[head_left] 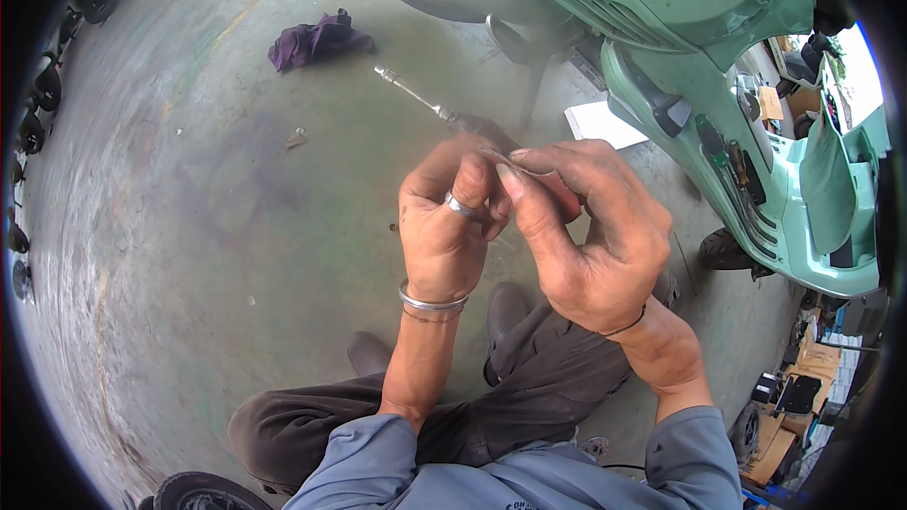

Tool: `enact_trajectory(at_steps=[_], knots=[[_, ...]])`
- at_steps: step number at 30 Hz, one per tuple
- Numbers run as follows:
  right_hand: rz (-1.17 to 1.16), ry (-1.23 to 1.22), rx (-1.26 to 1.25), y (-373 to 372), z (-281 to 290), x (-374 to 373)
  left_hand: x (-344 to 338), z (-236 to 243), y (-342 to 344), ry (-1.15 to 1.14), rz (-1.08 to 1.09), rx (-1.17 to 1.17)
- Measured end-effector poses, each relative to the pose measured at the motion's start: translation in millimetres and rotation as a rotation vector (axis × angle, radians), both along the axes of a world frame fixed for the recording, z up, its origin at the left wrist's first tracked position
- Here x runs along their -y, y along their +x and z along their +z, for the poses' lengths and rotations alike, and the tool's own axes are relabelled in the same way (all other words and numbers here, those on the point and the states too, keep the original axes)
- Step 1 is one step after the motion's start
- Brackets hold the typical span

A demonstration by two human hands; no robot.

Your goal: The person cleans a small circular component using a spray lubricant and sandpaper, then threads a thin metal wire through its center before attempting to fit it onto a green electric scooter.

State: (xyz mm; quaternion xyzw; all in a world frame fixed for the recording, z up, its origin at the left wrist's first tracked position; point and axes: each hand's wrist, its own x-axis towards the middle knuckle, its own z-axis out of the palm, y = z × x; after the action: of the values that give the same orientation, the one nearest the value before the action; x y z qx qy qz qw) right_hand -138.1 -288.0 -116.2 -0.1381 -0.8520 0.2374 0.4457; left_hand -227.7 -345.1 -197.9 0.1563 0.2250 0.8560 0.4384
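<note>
Both my hands are raised together in front of me, fingers pinched round a folded piece of reddish-brown sheet [564, 196] that looks like sandpaper. My left hand [444, 208], with a ring and a metal bangle, grips its left end. At the upper edge and right side, the thumb and fingers of my right hand [605, 227] press on it. Much of the sheet is hidden by my fingers. Just beyond them shows a tool with a dark body and a silver extension bar [416, 94]; whether it touches my left hand I cannot tell.
A green scooter [680, 38] stands at the right, with tools [727, 156] on its footboard. A white sheet or box [605, 125] lies beside it. On the floor are a purple cloth [319, 40] and a small scrap [297, 138]. Wheels line the left edge.
</note>
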Motion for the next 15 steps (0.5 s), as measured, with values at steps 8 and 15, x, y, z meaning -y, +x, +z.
enact_trajectory(at_steps=[8, 15], knots=[[0.019, -0.042, 0.017, 0.7, 7.3, 5.3, 1.2, -1.9, -2.3, 0.099, -0.051, 0.061], [0.029, -0.081, -0.044, -0.7, -0.6, 3.3, 5.1, 6.3, -7.4, 0.032, -0.020, -0.056]])
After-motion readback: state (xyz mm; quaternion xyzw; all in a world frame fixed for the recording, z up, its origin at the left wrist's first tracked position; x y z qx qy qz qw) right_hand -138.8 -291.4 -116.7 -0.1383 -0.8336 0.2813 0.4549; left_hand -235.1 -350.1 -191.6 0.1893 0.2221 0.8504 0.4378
